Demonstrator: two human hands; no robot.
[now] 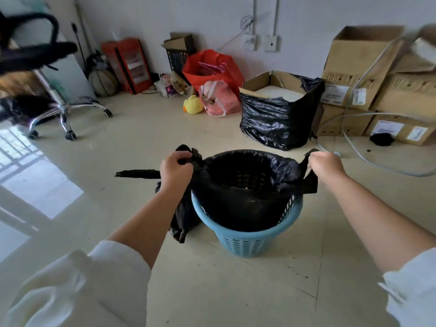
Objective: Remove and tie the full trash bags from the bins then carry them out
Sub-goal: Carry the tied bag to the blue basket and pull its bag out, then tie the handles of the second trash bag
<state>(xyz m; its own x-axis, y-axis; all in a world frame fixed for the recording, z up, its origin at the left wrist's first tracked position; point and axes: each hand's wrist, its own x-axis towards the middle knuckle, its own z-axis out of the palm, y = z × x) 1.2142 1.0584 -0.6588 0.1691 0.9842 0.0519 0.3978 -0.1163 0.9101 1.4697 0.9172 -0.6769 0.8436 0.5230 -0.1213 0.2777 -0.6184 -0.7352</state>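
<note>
White sleeves (77, 286) lead to the left hand (175, 168) and right hand (326, 165), fingers gripping opposite handles of the black trash bag (243, 204), which sits inside the blue bin (245, 241) on the floor.

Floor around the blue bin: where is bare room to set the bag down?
Bare tile lies in front of the blue bin, between the arms, and left toward the office chair. Behind, the bagged carton, cardboard boxes and red bags crowd the wall.
</note>
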